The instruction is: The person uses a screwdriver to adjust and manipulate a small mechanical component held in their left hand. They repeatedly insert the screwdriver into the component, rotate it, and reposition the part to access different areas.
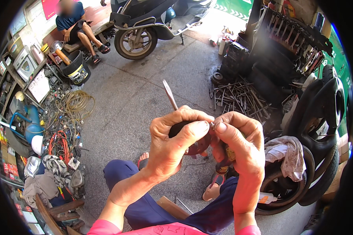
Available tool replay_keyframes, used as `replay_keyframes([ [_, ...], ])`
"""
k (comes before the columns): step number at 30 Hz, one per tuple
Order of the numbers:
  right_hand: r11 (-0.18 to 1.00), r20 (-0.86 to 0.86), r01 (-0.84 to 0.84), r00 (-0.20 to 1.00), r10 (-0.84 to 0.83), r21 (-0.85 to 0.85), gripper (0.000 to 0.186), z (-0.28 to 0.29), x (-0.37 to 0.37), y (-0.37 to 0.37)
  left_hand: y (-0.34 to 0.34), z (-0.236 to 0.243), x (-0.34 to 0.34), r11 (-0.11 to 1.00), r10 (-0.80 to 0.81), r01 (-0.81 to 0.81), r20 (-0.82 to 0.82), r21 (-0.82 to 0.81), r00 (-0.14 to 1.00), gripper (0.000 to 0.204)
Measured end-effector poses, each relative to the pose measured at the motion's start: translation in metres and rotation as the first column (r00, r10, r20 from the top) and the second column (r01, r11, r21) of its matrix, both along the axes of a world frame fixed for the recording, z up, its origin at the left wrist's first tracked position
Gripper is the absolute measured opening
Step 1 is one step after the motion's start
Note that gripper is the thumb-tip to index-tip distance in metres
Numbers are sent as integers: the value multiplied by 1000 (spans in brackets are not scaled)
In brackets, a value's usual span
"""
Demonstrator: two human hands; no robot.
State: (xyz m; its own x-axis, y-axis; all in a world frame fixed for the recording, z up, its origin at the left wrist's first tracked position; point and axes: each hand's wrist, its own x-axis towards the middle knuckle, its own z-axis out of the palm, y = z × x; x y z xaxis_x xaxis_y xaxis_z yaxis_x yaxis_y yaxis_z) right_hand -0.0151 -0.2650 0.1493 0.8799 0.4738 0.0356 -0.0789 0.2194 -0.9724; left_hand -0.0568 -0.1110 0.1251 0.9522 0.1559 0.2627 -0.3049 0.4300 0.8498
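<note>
Both hands meet in front of me, fingertips nearly touching. Pinched between them is a tiny silvery metal piece [212, 125], too small to name. My left hand [174, 137] is closed, its thumb and forefinger on one side of the piece. My right hand [241, 141] is closed too, its thumb and forefinger on the other side. From behind my left hand a flat screwdriver blade [169, 94] points up and away; its handle is hidden. A dark rounded part [198, 147] shows below the left fingers, mostly covered, so I cannot tell what supports it.
Tyres [331, 105] and a rag [290, 154] are at right, below hanging wrenches [288, 33]. A pile of metal tools [239, 98] lies nearer the middle. Coiled hose [77, 102] and cables clutter the left. Beyond stand a scooter [145, 29], a black bucket [76, 70] and a seated person [72, 23].
</note>
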Motion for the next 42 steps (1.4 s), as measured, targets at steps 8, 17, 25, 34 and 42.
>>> replay_keyframes([
  [8, 998, 36, 28, 999, -27, -52, 20, -1, -1, -1, -3, 3, 0, 970, 114, -110, -6, 214, 993, 8],
  [17, 994, 82, 103, 992, -100, -43, 19, -11, 6, 3, -3, -16, 14, 967, 152, -160, 52, 197, 987, 8],
  [25, 965, 159, 230, 965, -209, -128, 17, -3, 1, 3, -2, -4, 13, 996, 8, -32, -283, -80, 959, 28],
  [34, 964, 270, 220, 947, -174, -151, 17, -10, -6, 11, 2, -6, 15, 972, -2, -39, -172, -230, 985, 30],
  [42, 943, 351, 254, 921, -168, -213, 18, -15, -7, 13, 1, -5, 10, 993, 109, -109, -15, -39, 994, 32],
])
